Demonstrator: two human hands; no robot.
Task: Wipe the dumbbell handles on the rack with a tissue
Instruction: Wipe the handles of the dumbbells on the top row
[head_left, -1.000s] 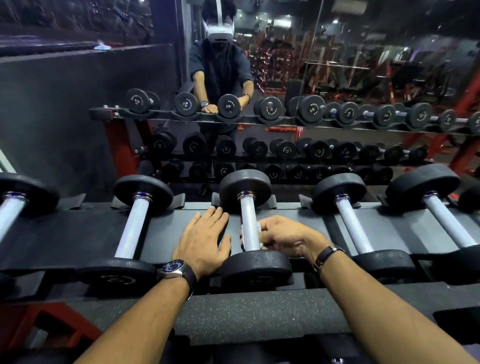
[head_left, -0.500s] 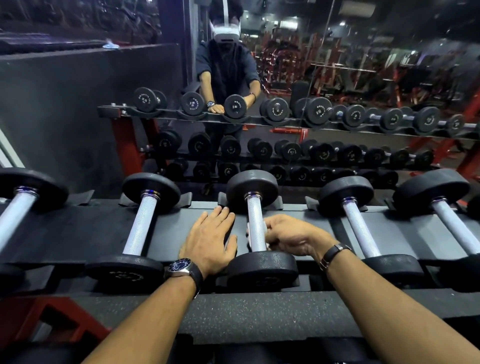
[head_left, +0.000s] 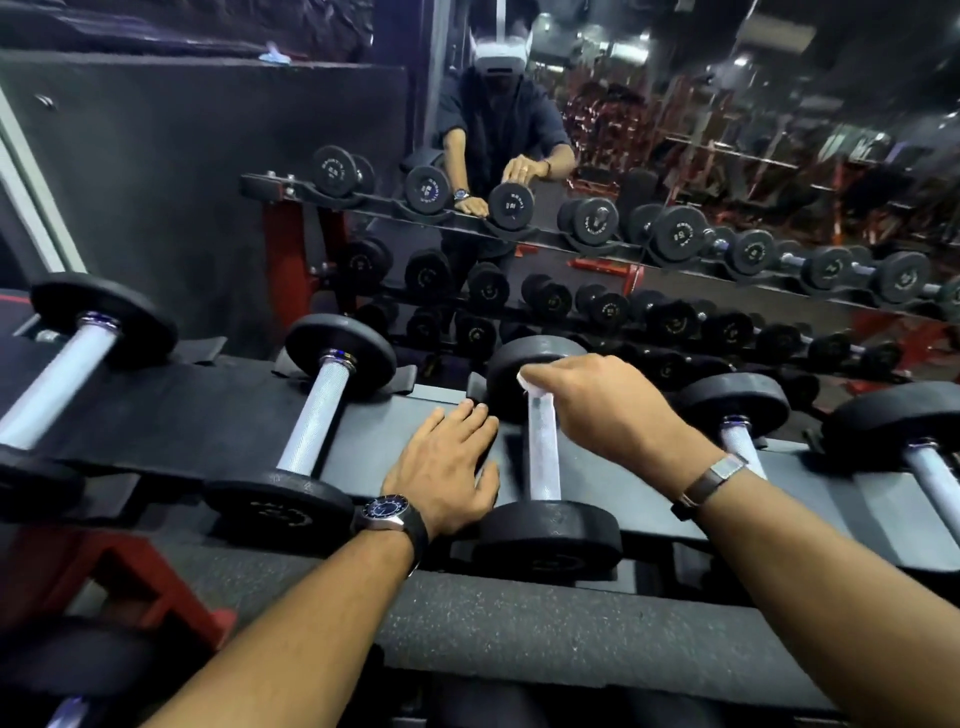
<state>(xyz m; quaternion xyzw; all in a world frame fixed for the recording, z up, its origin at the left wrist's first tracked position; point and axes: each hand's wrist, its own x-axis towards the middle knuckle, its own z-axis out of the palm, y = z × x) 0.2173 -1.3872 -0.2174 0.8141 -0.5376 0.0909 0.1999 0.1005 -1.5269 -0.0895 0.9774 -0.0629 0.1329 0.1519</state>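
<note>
a crumpled white tissue (head_left: 525, 383) is pinched by the curled right hand (head_left: 602, 410) at the far end of the knurled silver dumbbell handle (head_left: 542, 457). the left hand (head_left: 447, 465) is laid flat, fingers straight, on the black rubber rack shelf (head_left: 208, 421) just beside that handle.

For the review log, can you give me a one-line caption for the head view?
Right hand pinches a tissue at the far end of a dumbbell handle; left hand rests flat on the rack.

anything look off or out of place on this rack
Nothing stands out. The dumbbells lie parallel in their cradles on the rack; the right hand holds the tissue at the handle's far end, and the left hand rests flat beside it.
</note>
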